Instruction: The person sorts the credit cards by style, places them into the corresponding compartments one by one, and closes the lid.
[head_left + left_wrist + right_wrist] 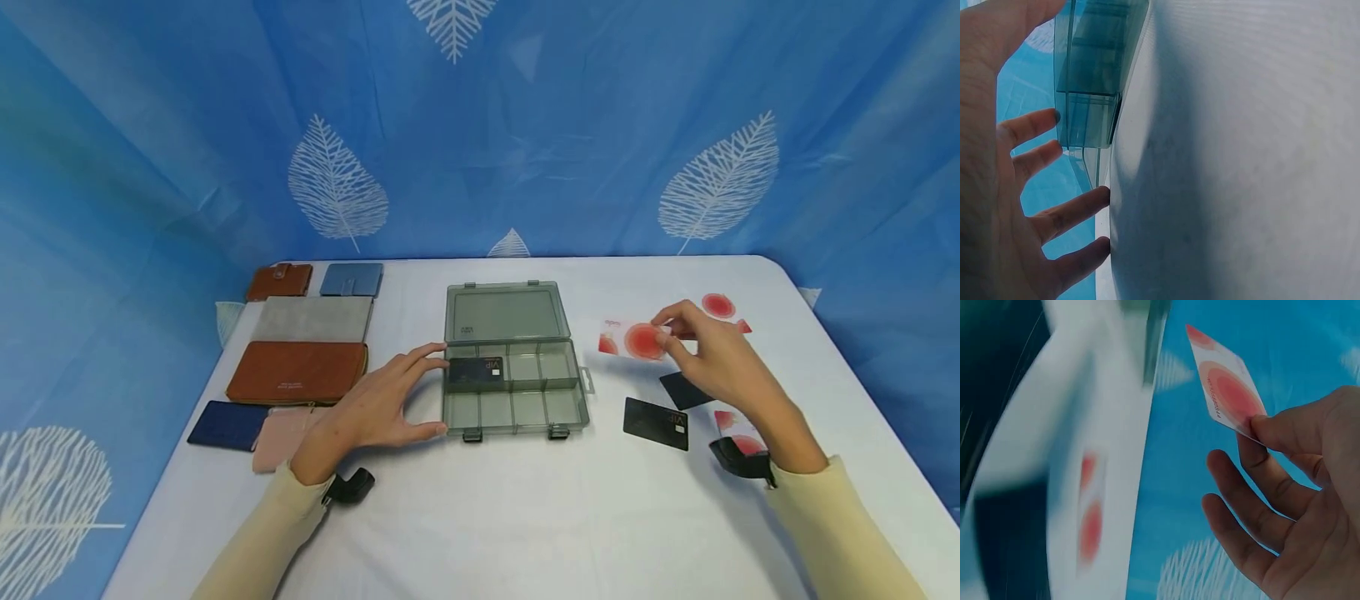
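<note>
Right hand (712, 354): pinches white card (633, 340), held just right of box (513, 392), long axis pointing boxward.
Left hand (378, 404): fingers spread, steadying box's left end.

White card with red circle (634, 340), raised off the table, tilted, right of open grey compartment box (514, 385)

A staged recording set rather than a lived-in room; a blue leaf-print cloth backdrop (525, 125) hangs behind and around a white-covered worktop (525, 517); wallets (296, 371), cards (655, 422) and a compartment box (513, 392) lie laid out in groups.
</note>
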The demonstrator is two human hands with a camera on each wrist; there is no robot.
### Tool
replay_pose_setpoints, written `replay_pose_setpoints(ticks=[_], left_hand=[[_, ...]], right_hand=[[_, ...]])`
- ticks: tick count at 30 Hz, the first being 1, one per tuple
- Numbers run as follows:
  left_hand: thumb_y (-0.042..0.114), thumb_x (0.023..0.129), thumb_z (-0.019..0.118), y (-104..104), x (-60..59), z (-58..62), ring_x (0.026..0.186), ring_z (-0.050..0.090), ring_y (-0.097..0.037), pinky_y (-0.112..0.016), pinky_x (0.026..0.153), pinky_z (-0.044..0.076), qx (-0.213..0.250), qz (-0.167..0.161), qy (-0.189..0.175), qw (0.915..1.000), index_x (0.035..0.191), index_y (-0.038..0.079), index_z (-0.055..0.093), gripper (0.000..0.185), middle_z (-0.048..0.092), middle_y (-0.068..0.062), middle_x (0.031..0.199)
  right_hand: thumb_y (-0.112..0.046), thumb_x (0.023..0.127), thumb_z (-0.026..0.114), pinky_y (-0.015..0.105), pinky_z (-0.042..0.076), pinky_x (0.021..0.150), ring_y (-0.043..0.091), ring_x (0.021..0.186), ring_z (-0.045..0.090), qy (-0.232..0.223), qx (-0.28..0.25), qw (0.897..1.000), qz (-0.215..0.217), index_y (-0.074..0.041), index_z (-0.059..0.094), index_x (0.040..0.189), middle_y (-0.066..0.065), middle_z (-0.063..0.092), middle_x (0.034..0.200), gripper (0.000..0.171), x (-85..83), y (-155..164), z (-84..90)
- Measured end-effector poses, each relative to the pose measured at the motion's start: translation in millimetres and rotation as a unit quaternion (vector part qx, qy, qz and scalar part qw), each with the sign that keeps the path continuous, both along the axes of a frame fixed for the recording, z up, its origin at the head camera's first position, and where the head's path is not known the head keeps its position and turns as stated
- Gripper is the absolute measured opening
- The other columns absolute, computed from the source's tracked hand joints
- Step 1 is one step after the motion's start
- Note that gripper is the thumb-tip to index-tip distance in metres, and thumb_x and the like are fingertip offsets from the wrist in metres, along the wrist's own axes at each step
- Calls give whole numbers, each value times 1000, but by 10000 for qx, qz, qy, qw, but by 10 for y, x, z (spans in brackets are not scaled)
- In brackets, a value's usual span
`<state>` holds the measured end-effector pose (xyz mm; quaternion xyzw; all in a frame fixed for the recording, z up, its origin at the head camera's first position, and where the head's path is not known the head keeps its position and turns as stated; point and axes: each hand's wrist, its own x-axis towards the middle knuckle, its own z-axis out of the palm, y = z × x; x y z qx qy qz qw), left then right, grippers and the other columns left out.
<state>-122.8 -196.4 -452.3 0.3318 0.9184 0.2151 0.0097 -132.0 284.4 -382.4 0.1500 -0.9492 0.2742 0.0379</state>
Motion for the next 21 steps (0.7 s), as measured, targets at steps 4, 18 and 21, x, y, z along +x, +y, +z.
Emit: replay_pose_setpoints(ticks=[4, 18, 21], left_hand=[[61, 88, 81, -4, 5, -2, 147, 51, -32, -59, 106, 52, -1, 31, 28, 10000, 158, 17, 52, 87, 34, -3, 174], [65, 88, 79, -23, -3, -23, 148, 50, -31, -59, 108, 50, -36, 39, -81, 10000, 159, 19, 51, 89, 32, -1, 174], [65, 88, 80, -22, -1, -20, 148, 50, -31, -60, 109, 50, -67, 54, -109, 9999, 159, 18, 51, 90, 33, -1, 174]], right_hand=[[-11, 105, 71, 67, 54, 97, 44, 110, 72, 109, -132, 9988, 467, -7, 62, 126, 17, 78, 111, 24, -43, -379, -5], [-14, 105, 71, 45, 58, 81, 24, 97, 74, -72, -71, 9897, 1425, -13, 66, 122, 4, 77, 112, 18, 42, -1308, -210], [-14, 105, 71, 43, 58, 81, 22, 96, 76, -117, -31, 9880, 1541, -13, 66, 121, 3, 78, 111, 17, 108, -1433, -268]])
